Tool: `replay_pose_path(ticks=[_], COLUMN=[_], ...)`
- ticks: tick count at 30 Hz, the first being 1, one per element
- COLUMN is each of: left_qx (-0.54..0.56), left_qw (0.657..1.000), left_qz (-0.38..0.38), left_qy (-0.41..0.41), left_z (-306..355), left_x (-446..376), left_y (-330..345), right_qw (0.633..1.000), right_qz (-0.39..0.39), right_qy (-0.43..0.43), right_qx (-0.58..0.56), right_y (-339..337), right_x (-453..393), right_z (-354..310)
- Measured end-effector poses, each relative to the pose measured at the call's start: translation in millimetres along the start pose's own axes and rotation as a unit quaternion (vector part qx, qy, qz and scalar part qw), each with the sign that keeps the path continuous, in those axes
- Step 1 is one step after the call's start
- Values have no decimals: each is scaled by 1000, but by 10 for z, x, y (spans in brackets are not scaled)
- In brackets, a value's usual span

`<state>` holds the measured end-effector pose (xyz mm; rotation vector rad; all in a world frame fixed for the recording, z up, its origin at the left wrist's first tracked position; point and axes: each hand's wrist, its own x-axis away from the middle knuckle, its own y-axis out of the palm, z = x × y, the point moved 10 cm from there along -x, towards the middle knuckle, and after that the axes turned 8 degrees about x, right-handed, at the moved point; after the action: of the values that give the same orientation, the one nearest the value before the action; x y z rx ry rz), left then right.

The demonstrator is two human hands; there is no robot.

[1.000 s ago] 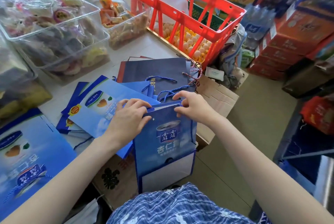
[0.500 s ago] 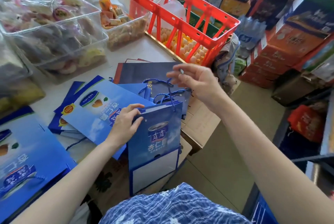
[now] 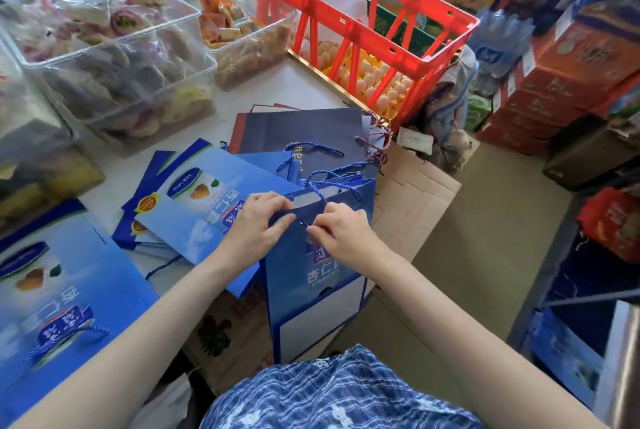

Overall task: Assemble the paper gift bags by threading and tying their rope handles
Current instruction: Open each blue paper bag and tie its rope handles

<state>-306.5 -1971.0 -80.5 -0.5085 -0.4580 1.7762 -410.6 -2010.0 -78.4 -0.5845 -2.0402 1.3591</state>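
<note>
1. Far to the left of the left hand, a large flat blue paper bag printed with a nut picture (image 3: 65,290) lies on the white tabletop (image 3: 284,89), with a blue cord at its near end.
2. Beyond it, up and left of that hand, clear plastic tubs of wrapped snacks (image 3: 104,57) stand on the table.
3. Just left of the left hand, touching its wrist side, a fanned pile of flat light-blue paper bags (image 3: 194,206) rests on the table.
4. The left hand (image 3: 256,224) pinches the folded dark-blue top edge of the upright blue paper gift bag (image 3: 311,276), thumb on the near face, fingers curled over the rim.
5. That bag stands between both hands, hanging off the table edge toward the person's checked blue garment (image 3: 332,394).
6. The right hand (image 3: 343,234), just beside the left, has its fingertips closed on the end of a twisted blue rope handle (image 3: 332,186) by a small hole in the bag's top band; the rope loops up behind the rim.
7. Beyond both hands lies a dark navy flat bag (image 3: 304,130) with cords.
8. Up and right of the right hand sits a red plastic crate (image 3: 356,26) over trays of eggs.
</note>
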Motion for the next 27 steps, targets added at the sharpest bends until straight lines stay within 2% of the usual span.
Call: replay_pose_path(ticks=[5, 10, 14, 16, 18, 19, 21, 23, 27], left_qx=[2, 18, 18, 13, 24, 35, 58, 67, 51], left_qw=[1000, 1000, 1000, 999, 998, 997, 991, 985, 977], left_qz=[-2, -11, -18, -30, -53, -72, -116, -159, -205], left_qy=[-6, -13, -4, 0, -3, -1, 5, 7, 9], left_z=[-21, -19, -3, 25, 25, 19, 24, 46, 77], left_x=[7, -2, 1, -8, -12, -10, 1, 25, 57], left_y=[38, 59, 66, 90, 103, 115, 130, 142, 234], right_qw=[998, 997, 998, 1000, 976, 961, 948, 955, 972], right_qz=[-40, -73, -53, 14, 168, 219, 268, 252, 162], right_qy=[21, 15, 23, 13, -44, -66, -100, -109, -160], right_qx=[-49, -23, -19, 17, 130, 156, 141, 116, 59], right_y=[93, 141, 100, 2, -187, -227, -278, -321, -203], right_x=[-49, -66, -107, -91, 8, 68, 130, 111, 68], right_z=[67, 56, 36, -26, -183, -219, -194, -140, -144])
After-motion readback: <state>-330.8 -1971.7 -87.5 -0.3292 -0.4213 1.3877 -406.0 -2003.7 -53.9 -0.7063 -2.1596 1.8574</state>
